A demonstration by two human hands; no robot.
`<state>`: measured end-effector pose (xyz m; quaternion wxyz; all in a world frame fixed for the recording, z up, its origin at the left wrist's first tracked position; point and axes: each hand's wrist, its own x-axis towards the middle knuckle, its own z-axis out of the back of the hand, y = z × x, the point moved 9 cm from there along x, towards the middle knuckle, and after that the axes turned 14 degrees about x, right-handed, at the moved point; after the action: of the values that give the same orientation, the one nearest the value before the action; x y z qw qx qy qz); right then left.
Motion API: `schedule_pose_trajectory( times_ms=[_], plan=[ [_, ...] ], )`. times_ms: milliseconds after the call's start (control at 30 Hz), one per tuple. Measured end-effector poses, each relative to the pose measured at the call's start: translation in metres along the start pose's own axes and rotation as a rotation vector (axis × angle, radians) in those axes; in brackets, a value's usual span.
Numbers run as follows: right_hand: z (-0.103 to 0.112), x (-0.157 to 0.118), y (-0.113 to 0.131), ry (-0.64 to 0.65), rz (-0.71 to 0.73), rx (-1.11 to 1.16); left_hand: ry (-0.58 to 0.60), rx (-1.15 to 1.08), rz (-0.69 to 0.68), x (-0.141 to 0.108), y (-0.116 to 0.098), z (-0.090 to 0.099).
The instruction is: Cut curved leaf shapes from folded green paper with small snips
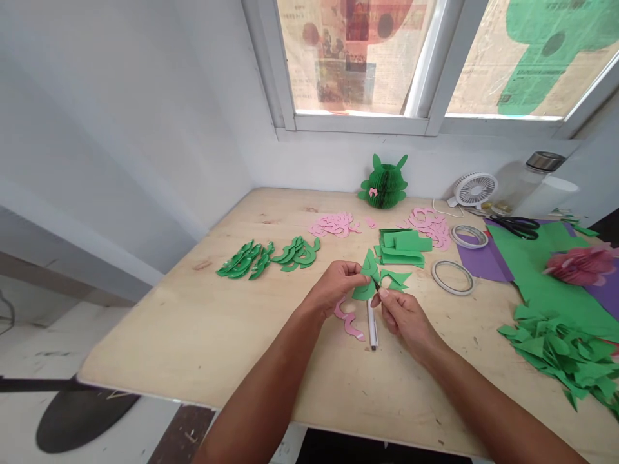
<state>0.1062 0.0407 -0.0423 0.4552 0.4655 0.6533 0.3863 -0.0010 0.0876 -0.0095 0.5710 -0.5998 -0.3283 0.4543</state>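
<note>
My left hand (pixel 342 283) pinches a green paper piece (pixel 368 267) with curved outlines, held just above the table. Close against its right edge is my right hand (pixel 397 312), thumb and fingers closed together. A small dark tip shows between that hand and the paper; what it belongs to is mostly hidden. Beyond the fingers lies a green paper offcut (pixel 395 280) with pointed corners. Below the hands a white pen (pixel 372 327) lies on the table, beside a wavy pink paper cutout (pixel 352 323).
Green cutouts (pixel 245 260) and pink cutouts (pixel 333 224) lie to the left and behind. Folded green paper (pixel 402 247) sits beyond the hands. Rightward are tape rolls (pixel 452 278), black scissors (pixel 513 225) and green scraps (pixel 561 351). A green paper figure (pixel 384 187) and a fan (pixel 476 189) stand by the wall.
</note>
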Motion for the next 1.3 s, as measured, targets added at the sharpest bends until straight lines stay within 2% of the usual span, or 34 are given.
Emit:
schedule_pose_trajectory(
  times_ms=[1100, 1300],
  plan=[
    [0.002, 0.001, -0.001, -0.016, 0.02, -0.039, -0.012, 0.033, 0.001, 0.0, -0.002, 0.004],
    [0.001, 0.0, 0.0, 0.003, 0.014, -0.01, -0.057, 0.052, -0.013, 0.002, -0.001, 0.01]
  ],
)
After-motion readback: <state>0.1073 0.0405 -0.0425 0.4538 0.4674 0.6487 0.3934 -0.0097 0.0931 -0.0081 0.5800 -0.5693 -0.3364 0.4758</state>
